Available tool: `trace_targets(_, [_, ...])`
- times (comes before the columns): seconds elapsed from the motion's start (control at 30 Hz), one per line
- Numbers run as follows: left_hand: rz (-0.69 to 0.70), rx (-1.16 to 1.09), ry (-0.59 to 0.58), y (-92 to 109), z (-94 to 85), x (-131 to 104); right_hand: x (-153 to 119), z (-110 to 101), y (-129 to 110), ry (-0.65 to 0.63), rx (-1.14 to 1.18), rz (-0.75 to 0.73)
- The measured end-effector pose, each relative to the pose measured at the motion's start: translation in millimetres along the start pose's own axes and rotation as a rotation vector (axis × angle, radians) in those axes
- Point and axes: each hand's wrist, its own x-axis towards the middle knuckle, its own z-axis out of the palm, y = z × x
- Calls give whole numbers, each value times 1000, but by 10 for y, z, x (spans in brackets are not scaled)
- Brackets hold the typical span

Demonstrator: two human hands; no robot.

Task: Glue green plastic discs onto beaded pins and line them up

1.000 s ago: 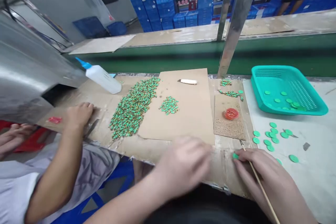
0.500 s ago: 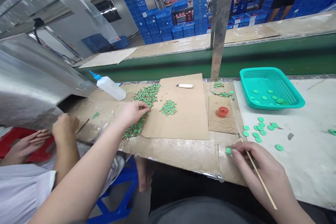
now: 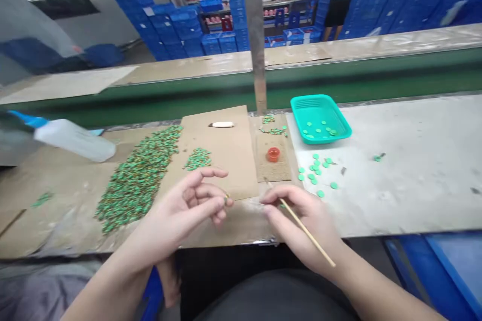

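Note:
My left hand (image 3: pixel 192 203) is over the front of the cardboard sheet, pinching a small green-and-gold piece (image 3: pixel 226 198) between thumb and fingertips. In my right hand (image 3: pixel 301 215) rests a thin wooden-handled brush (image 3: pixel 309 233), its tip pointing away from me. A bit of green (image 3: pixel 282 205) shows between the right fingers, mostly hidden. To the left lies a large pile of similar green-and-gold pieces (image 3: pixel 139 175), with a smaller heap (image 3: pixel 198 158) on the cardboard (image 3: pixel 233 160). Beyond my right hand, a small red cup (image 3: pixel 273 154) sits on a brown board (image 3: pixel 282 171).
Loose green discs (image 3: pixel 316 165) lie right of the board, near a turquoise basket (image 3: pixel 348 135) with more discs. A white glue bottle (image 3: pixel 75 139) lies at the left. A white-handled pointed tool (image 3: pixel 222 124) rests on the cardboard. A metal post (image 3: pixel 258 60) rises behind.
My left hand has left the big pile and moved right, carrying a small piece close to my right hand. The view has swung right. The right hand still holds the brush.

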Motion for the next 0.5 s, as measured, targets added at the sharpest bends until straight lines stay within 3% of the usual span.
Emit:
trace_targets(0.1, [-11, -57, -180, 153, 290, -60, 97, 61, -127, -94, 244, 193])
trace_targets(0.2, [-17, -69, -229, 191, 448, -70, 97, 46, -143, -126, 366, 315])
trace_targets(0.27, [-21, -107, -190, 131, 558, -91, 41, 16, -125, -80, 453, 417])
trace_targets(0.37, [64, -75, -30, -85, 763, -191, -107, -14, -82, 23, 678, 572])
trace_targets(0.43, [265, 67, 84, -279, 900, -296, -236, -5, -41, 67, 800, 634])
trace_targets(0.5, [476, 165, 119, -469, 1019, -404, -371, 21, 10, 86, 860, 655])
